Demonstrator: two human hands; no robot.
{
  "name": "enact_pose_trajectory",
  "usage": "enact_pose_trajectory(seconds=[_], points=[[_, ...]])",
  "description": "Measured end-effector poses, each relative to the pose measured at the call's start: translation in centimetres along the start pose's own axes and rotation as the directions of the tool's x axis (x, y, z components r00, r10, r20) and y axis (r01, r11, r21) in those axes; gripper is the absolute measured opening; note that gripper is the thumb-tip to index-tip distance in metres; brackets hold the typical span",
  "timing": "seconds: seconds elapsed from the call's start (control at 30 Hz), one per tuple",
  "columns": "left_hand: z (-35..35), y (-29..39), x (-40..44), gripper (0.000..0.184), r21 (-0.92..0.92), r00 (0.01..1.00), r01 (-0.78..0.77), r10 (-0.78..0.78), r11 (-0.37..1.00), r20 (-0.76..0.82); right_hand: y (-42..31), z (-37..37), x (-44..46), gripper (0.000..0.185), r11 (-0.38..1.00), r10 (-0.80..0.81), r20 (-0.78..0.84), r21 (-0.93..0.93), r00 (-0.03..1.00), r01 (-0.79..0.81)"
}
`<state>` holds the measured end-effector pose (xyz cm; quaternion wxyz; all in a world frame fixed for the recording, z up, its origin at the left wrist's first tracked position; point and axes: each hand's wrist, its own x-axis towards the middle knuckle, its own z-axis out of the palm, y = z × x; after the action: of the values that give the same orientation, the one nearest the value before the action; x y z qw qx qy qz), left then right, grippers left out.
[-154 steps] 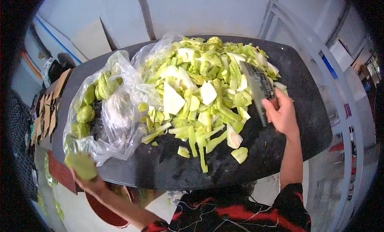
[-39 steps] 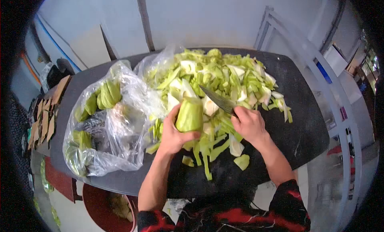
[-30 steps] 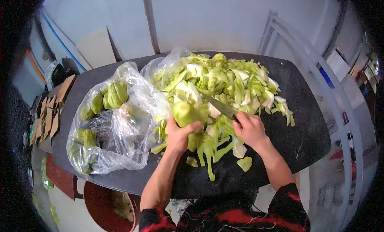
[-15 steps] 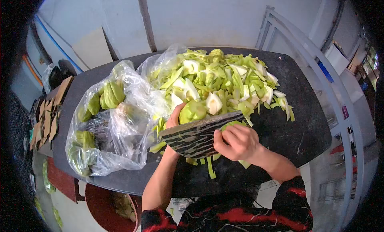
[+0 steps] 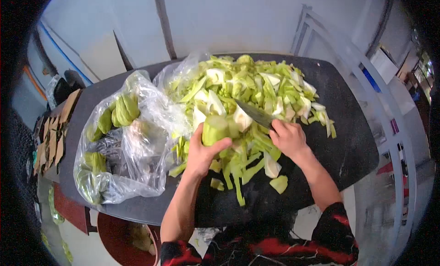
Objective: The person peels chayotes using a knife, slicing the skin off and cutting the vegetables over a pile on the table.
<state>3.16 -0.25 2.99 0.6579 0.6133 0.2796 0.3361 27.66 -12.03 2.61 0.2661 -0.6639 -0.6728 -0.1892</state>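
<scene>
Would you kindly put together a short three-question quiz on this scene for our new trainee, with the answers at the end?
1. Which tool does the right hand hold?

2. True or false: the left hand is empty.

3. As the wearer sees it, where is the clear plastic bag?
A) Left of the pile of cut green pieces
B) Right of that pile
C) On the floor

Key:
1. A knife.
2. False; it holds a green vegetable.
3. A.
</scene>
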Motion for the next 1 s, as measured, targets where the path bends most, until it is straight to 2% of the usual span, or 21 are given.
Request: enact_pose_trajectory(seconds=[0.03, 0.07, 0.13, 0.17, 0.2, 0.23, 0.27, 0.3, 0.33, 0.4, 0.43, 0.47, 0.53, 0.6, 0.67, 0.73, 0.77, 0.8, 0.87, 0.9, 1.0], points=[[0.4, -0.1, 0.5, 0.063, -0.235, 0.990, -0.119, 0.099, 0.965, -0.097, 0.2, 0.3, 0.0, 0.021, 1.000, 0.015, 0.007, 0.021, 1.000, -0.016], [0.5, -0.2, 0.6, 0.061, -0.442, 0.966, -0.234, 0.154, 0.866, -0.210, -0.1, 0.6, -0.5, 0.021, 0.998, 0.041, 0.027, 0.050, 0.999, -0.042], [-0.6, -0.2, 0.6, 0.063, -0.495, 0.952, -0.277, 0.164, 0.824, -0.260, -0.6, 0.6, -0.7, 0.021, 0.998, 0.033, 0.017, 0.057, 0.999, -0.034], [-2.3, -1.9, 1.1, 0.064, -0.771, 0.998, -0.038, 0.059, 0.636, -0.001, -0.7, 0.4, -0.4, 0.022, 0.999, 0.014, 0.000, 0.051, 1.000, -0.014], [-2.8, -1.6, 1.1, 0.066, -0.897, 0.960, 0.243, 0.044, 0.370, 0.278, -0.7, 0.2, -0.2, 0.022, 0.998, -0.006, -0.003, 0.055, 1.000, 0.006], [-2.3, -1.4, 0.9, 0.070, -0.863, 0.987, 0.108, -0.155, 0.494, 0.035, -0.9, 0.1, -0.5, 0.022, 0.997, -0.012, 0.000, 0.076, 1.000, 0.012], [-2.3, -1.4, 1.0, 0.070, -0.863, 0.988, 0.097, -0.153, 0.496, 0.023, -1.3, 0.0, -0.6, 0.021, 0.995, -0.013, 0.004, 0.096, 1.000, 0.013], [-2.2, -1.0, 0.8, 0.070, -0.709, 0.993, -0.031, -0.061, 0.704, -0.104, -1.8, -0.2, -0.6, 0.022, 0.996, -0.012, 0.010, 0.090, 1.000, 0.011], [-1.9, -0.6, 0.7, 0.070, -0.498, 0.979, -0.146, 0.051, 0.855, -0.199, -2.2, -0.3, -0.4, 0.022, 0.995, -0.011, 0.018, 0.096, 1.000, 0.009], [-1.4, -0.2, -0.3, 0.071, -0.570, 0.976, -0.162, 0.045, 0.805, -0.213, -2.9, -0.6, -0.2, 0.024, 0.987, -0.099, -0.061, 0.120, 0.993, 0.106], [-1.4, -0.2, -0.1, 0.073, -0.711, 0.999, 0.031, -0.029, 0.703, 0.015, -3.2, -0.8, 0.1, 0.024, 0.987, -0.110, -0.064, 0.112, 0.992, 0.117], [-1.5, -0.3, -0.2, 0.075, -0.784, 0.966, 0.241, -0.066, 0.571, 0.249, -3.6, -0.9, 0.0, 0.026, 0.984, -0.131, -0.073, 0.110, 0.989, 0.138], [-0.4, 0.3, -0.3, 0.076, -0.748, 0.970, 0.227, -0.076, 0.623, 0.231, -4.1, -1.2, 0.3, 0.029, 0.980, -0.161, -0.084, 0.107, 0.983, 0.169], [0.3, 0.2, -0.3, 0.081, -0.584, 0.998, -0.057, 0.035, 0.809, -0.050, -4.7, -1.5, 0.1, 0.036, 0.967, -0.219, -0.092, 0.108, 0.971, 0.229], [-0.2, -0.9, 0.2, 0.083, -0.569, 0.998, -0.038, 0.008, 0.821, -0.055, -5.1, -1.8, 0.1, 0.033, 0.963, -0.246, -0.104, 0.090, 0.964, 0.256], [-0.1, -1.6, 0.7, 0.079, -0.162, 0.978, -0.142, 0.113, 0.977, -0.174, -6.0, -2.6, 0.8, 0.027, 0.917, -0.395, -0.080, 0.018, 0.915, 0.398], [-0.3, -1.7, 0.6, 0.075, -0.006, 0.968, -0.164, 0.160, 0.986, -0.191, -6.7, -2.8, 1.1, 0.020, 0.905, -0.422, -0.100, 0.000, 0.901, 0.425], [-0.4, -1.4, 0.5, 0.075, -0.007, 0.968, -0.165, 0.161, 0.986, -0.191, -7.1, -2.9, 1.4, 0.020, 0.905, -0.423, -0.100, -0.002, 0.901, 0.425], [-0.7, -1.2, 0.4, 0.073, 0.189, 0.956, -0.219, 0.249, 0.957, -0.153, -7.7, -2.8, 1.4, 0.016, 0.873, -0.487, -0.127, -0.030, 0.864, 0.487], [-0.7, -1.6, 0.5, 0.071, 0.123, 0.955, -0.231, 0.249, 0.965, -0.158, -7.9, -2.7, 1.6, 0.014, 0.863, -0.504, -0.155, -0.048, 0.850, 0.503], [-1.4, -1.6, 0.7, 0.070, 0.183, 0.954, -0.257, 0.280, 0.949, -0.110, -8.5, -3.0, 2.0, 0.014, 0.854, -0.519, -0.157, -0.041, 0.840, 0.519]])
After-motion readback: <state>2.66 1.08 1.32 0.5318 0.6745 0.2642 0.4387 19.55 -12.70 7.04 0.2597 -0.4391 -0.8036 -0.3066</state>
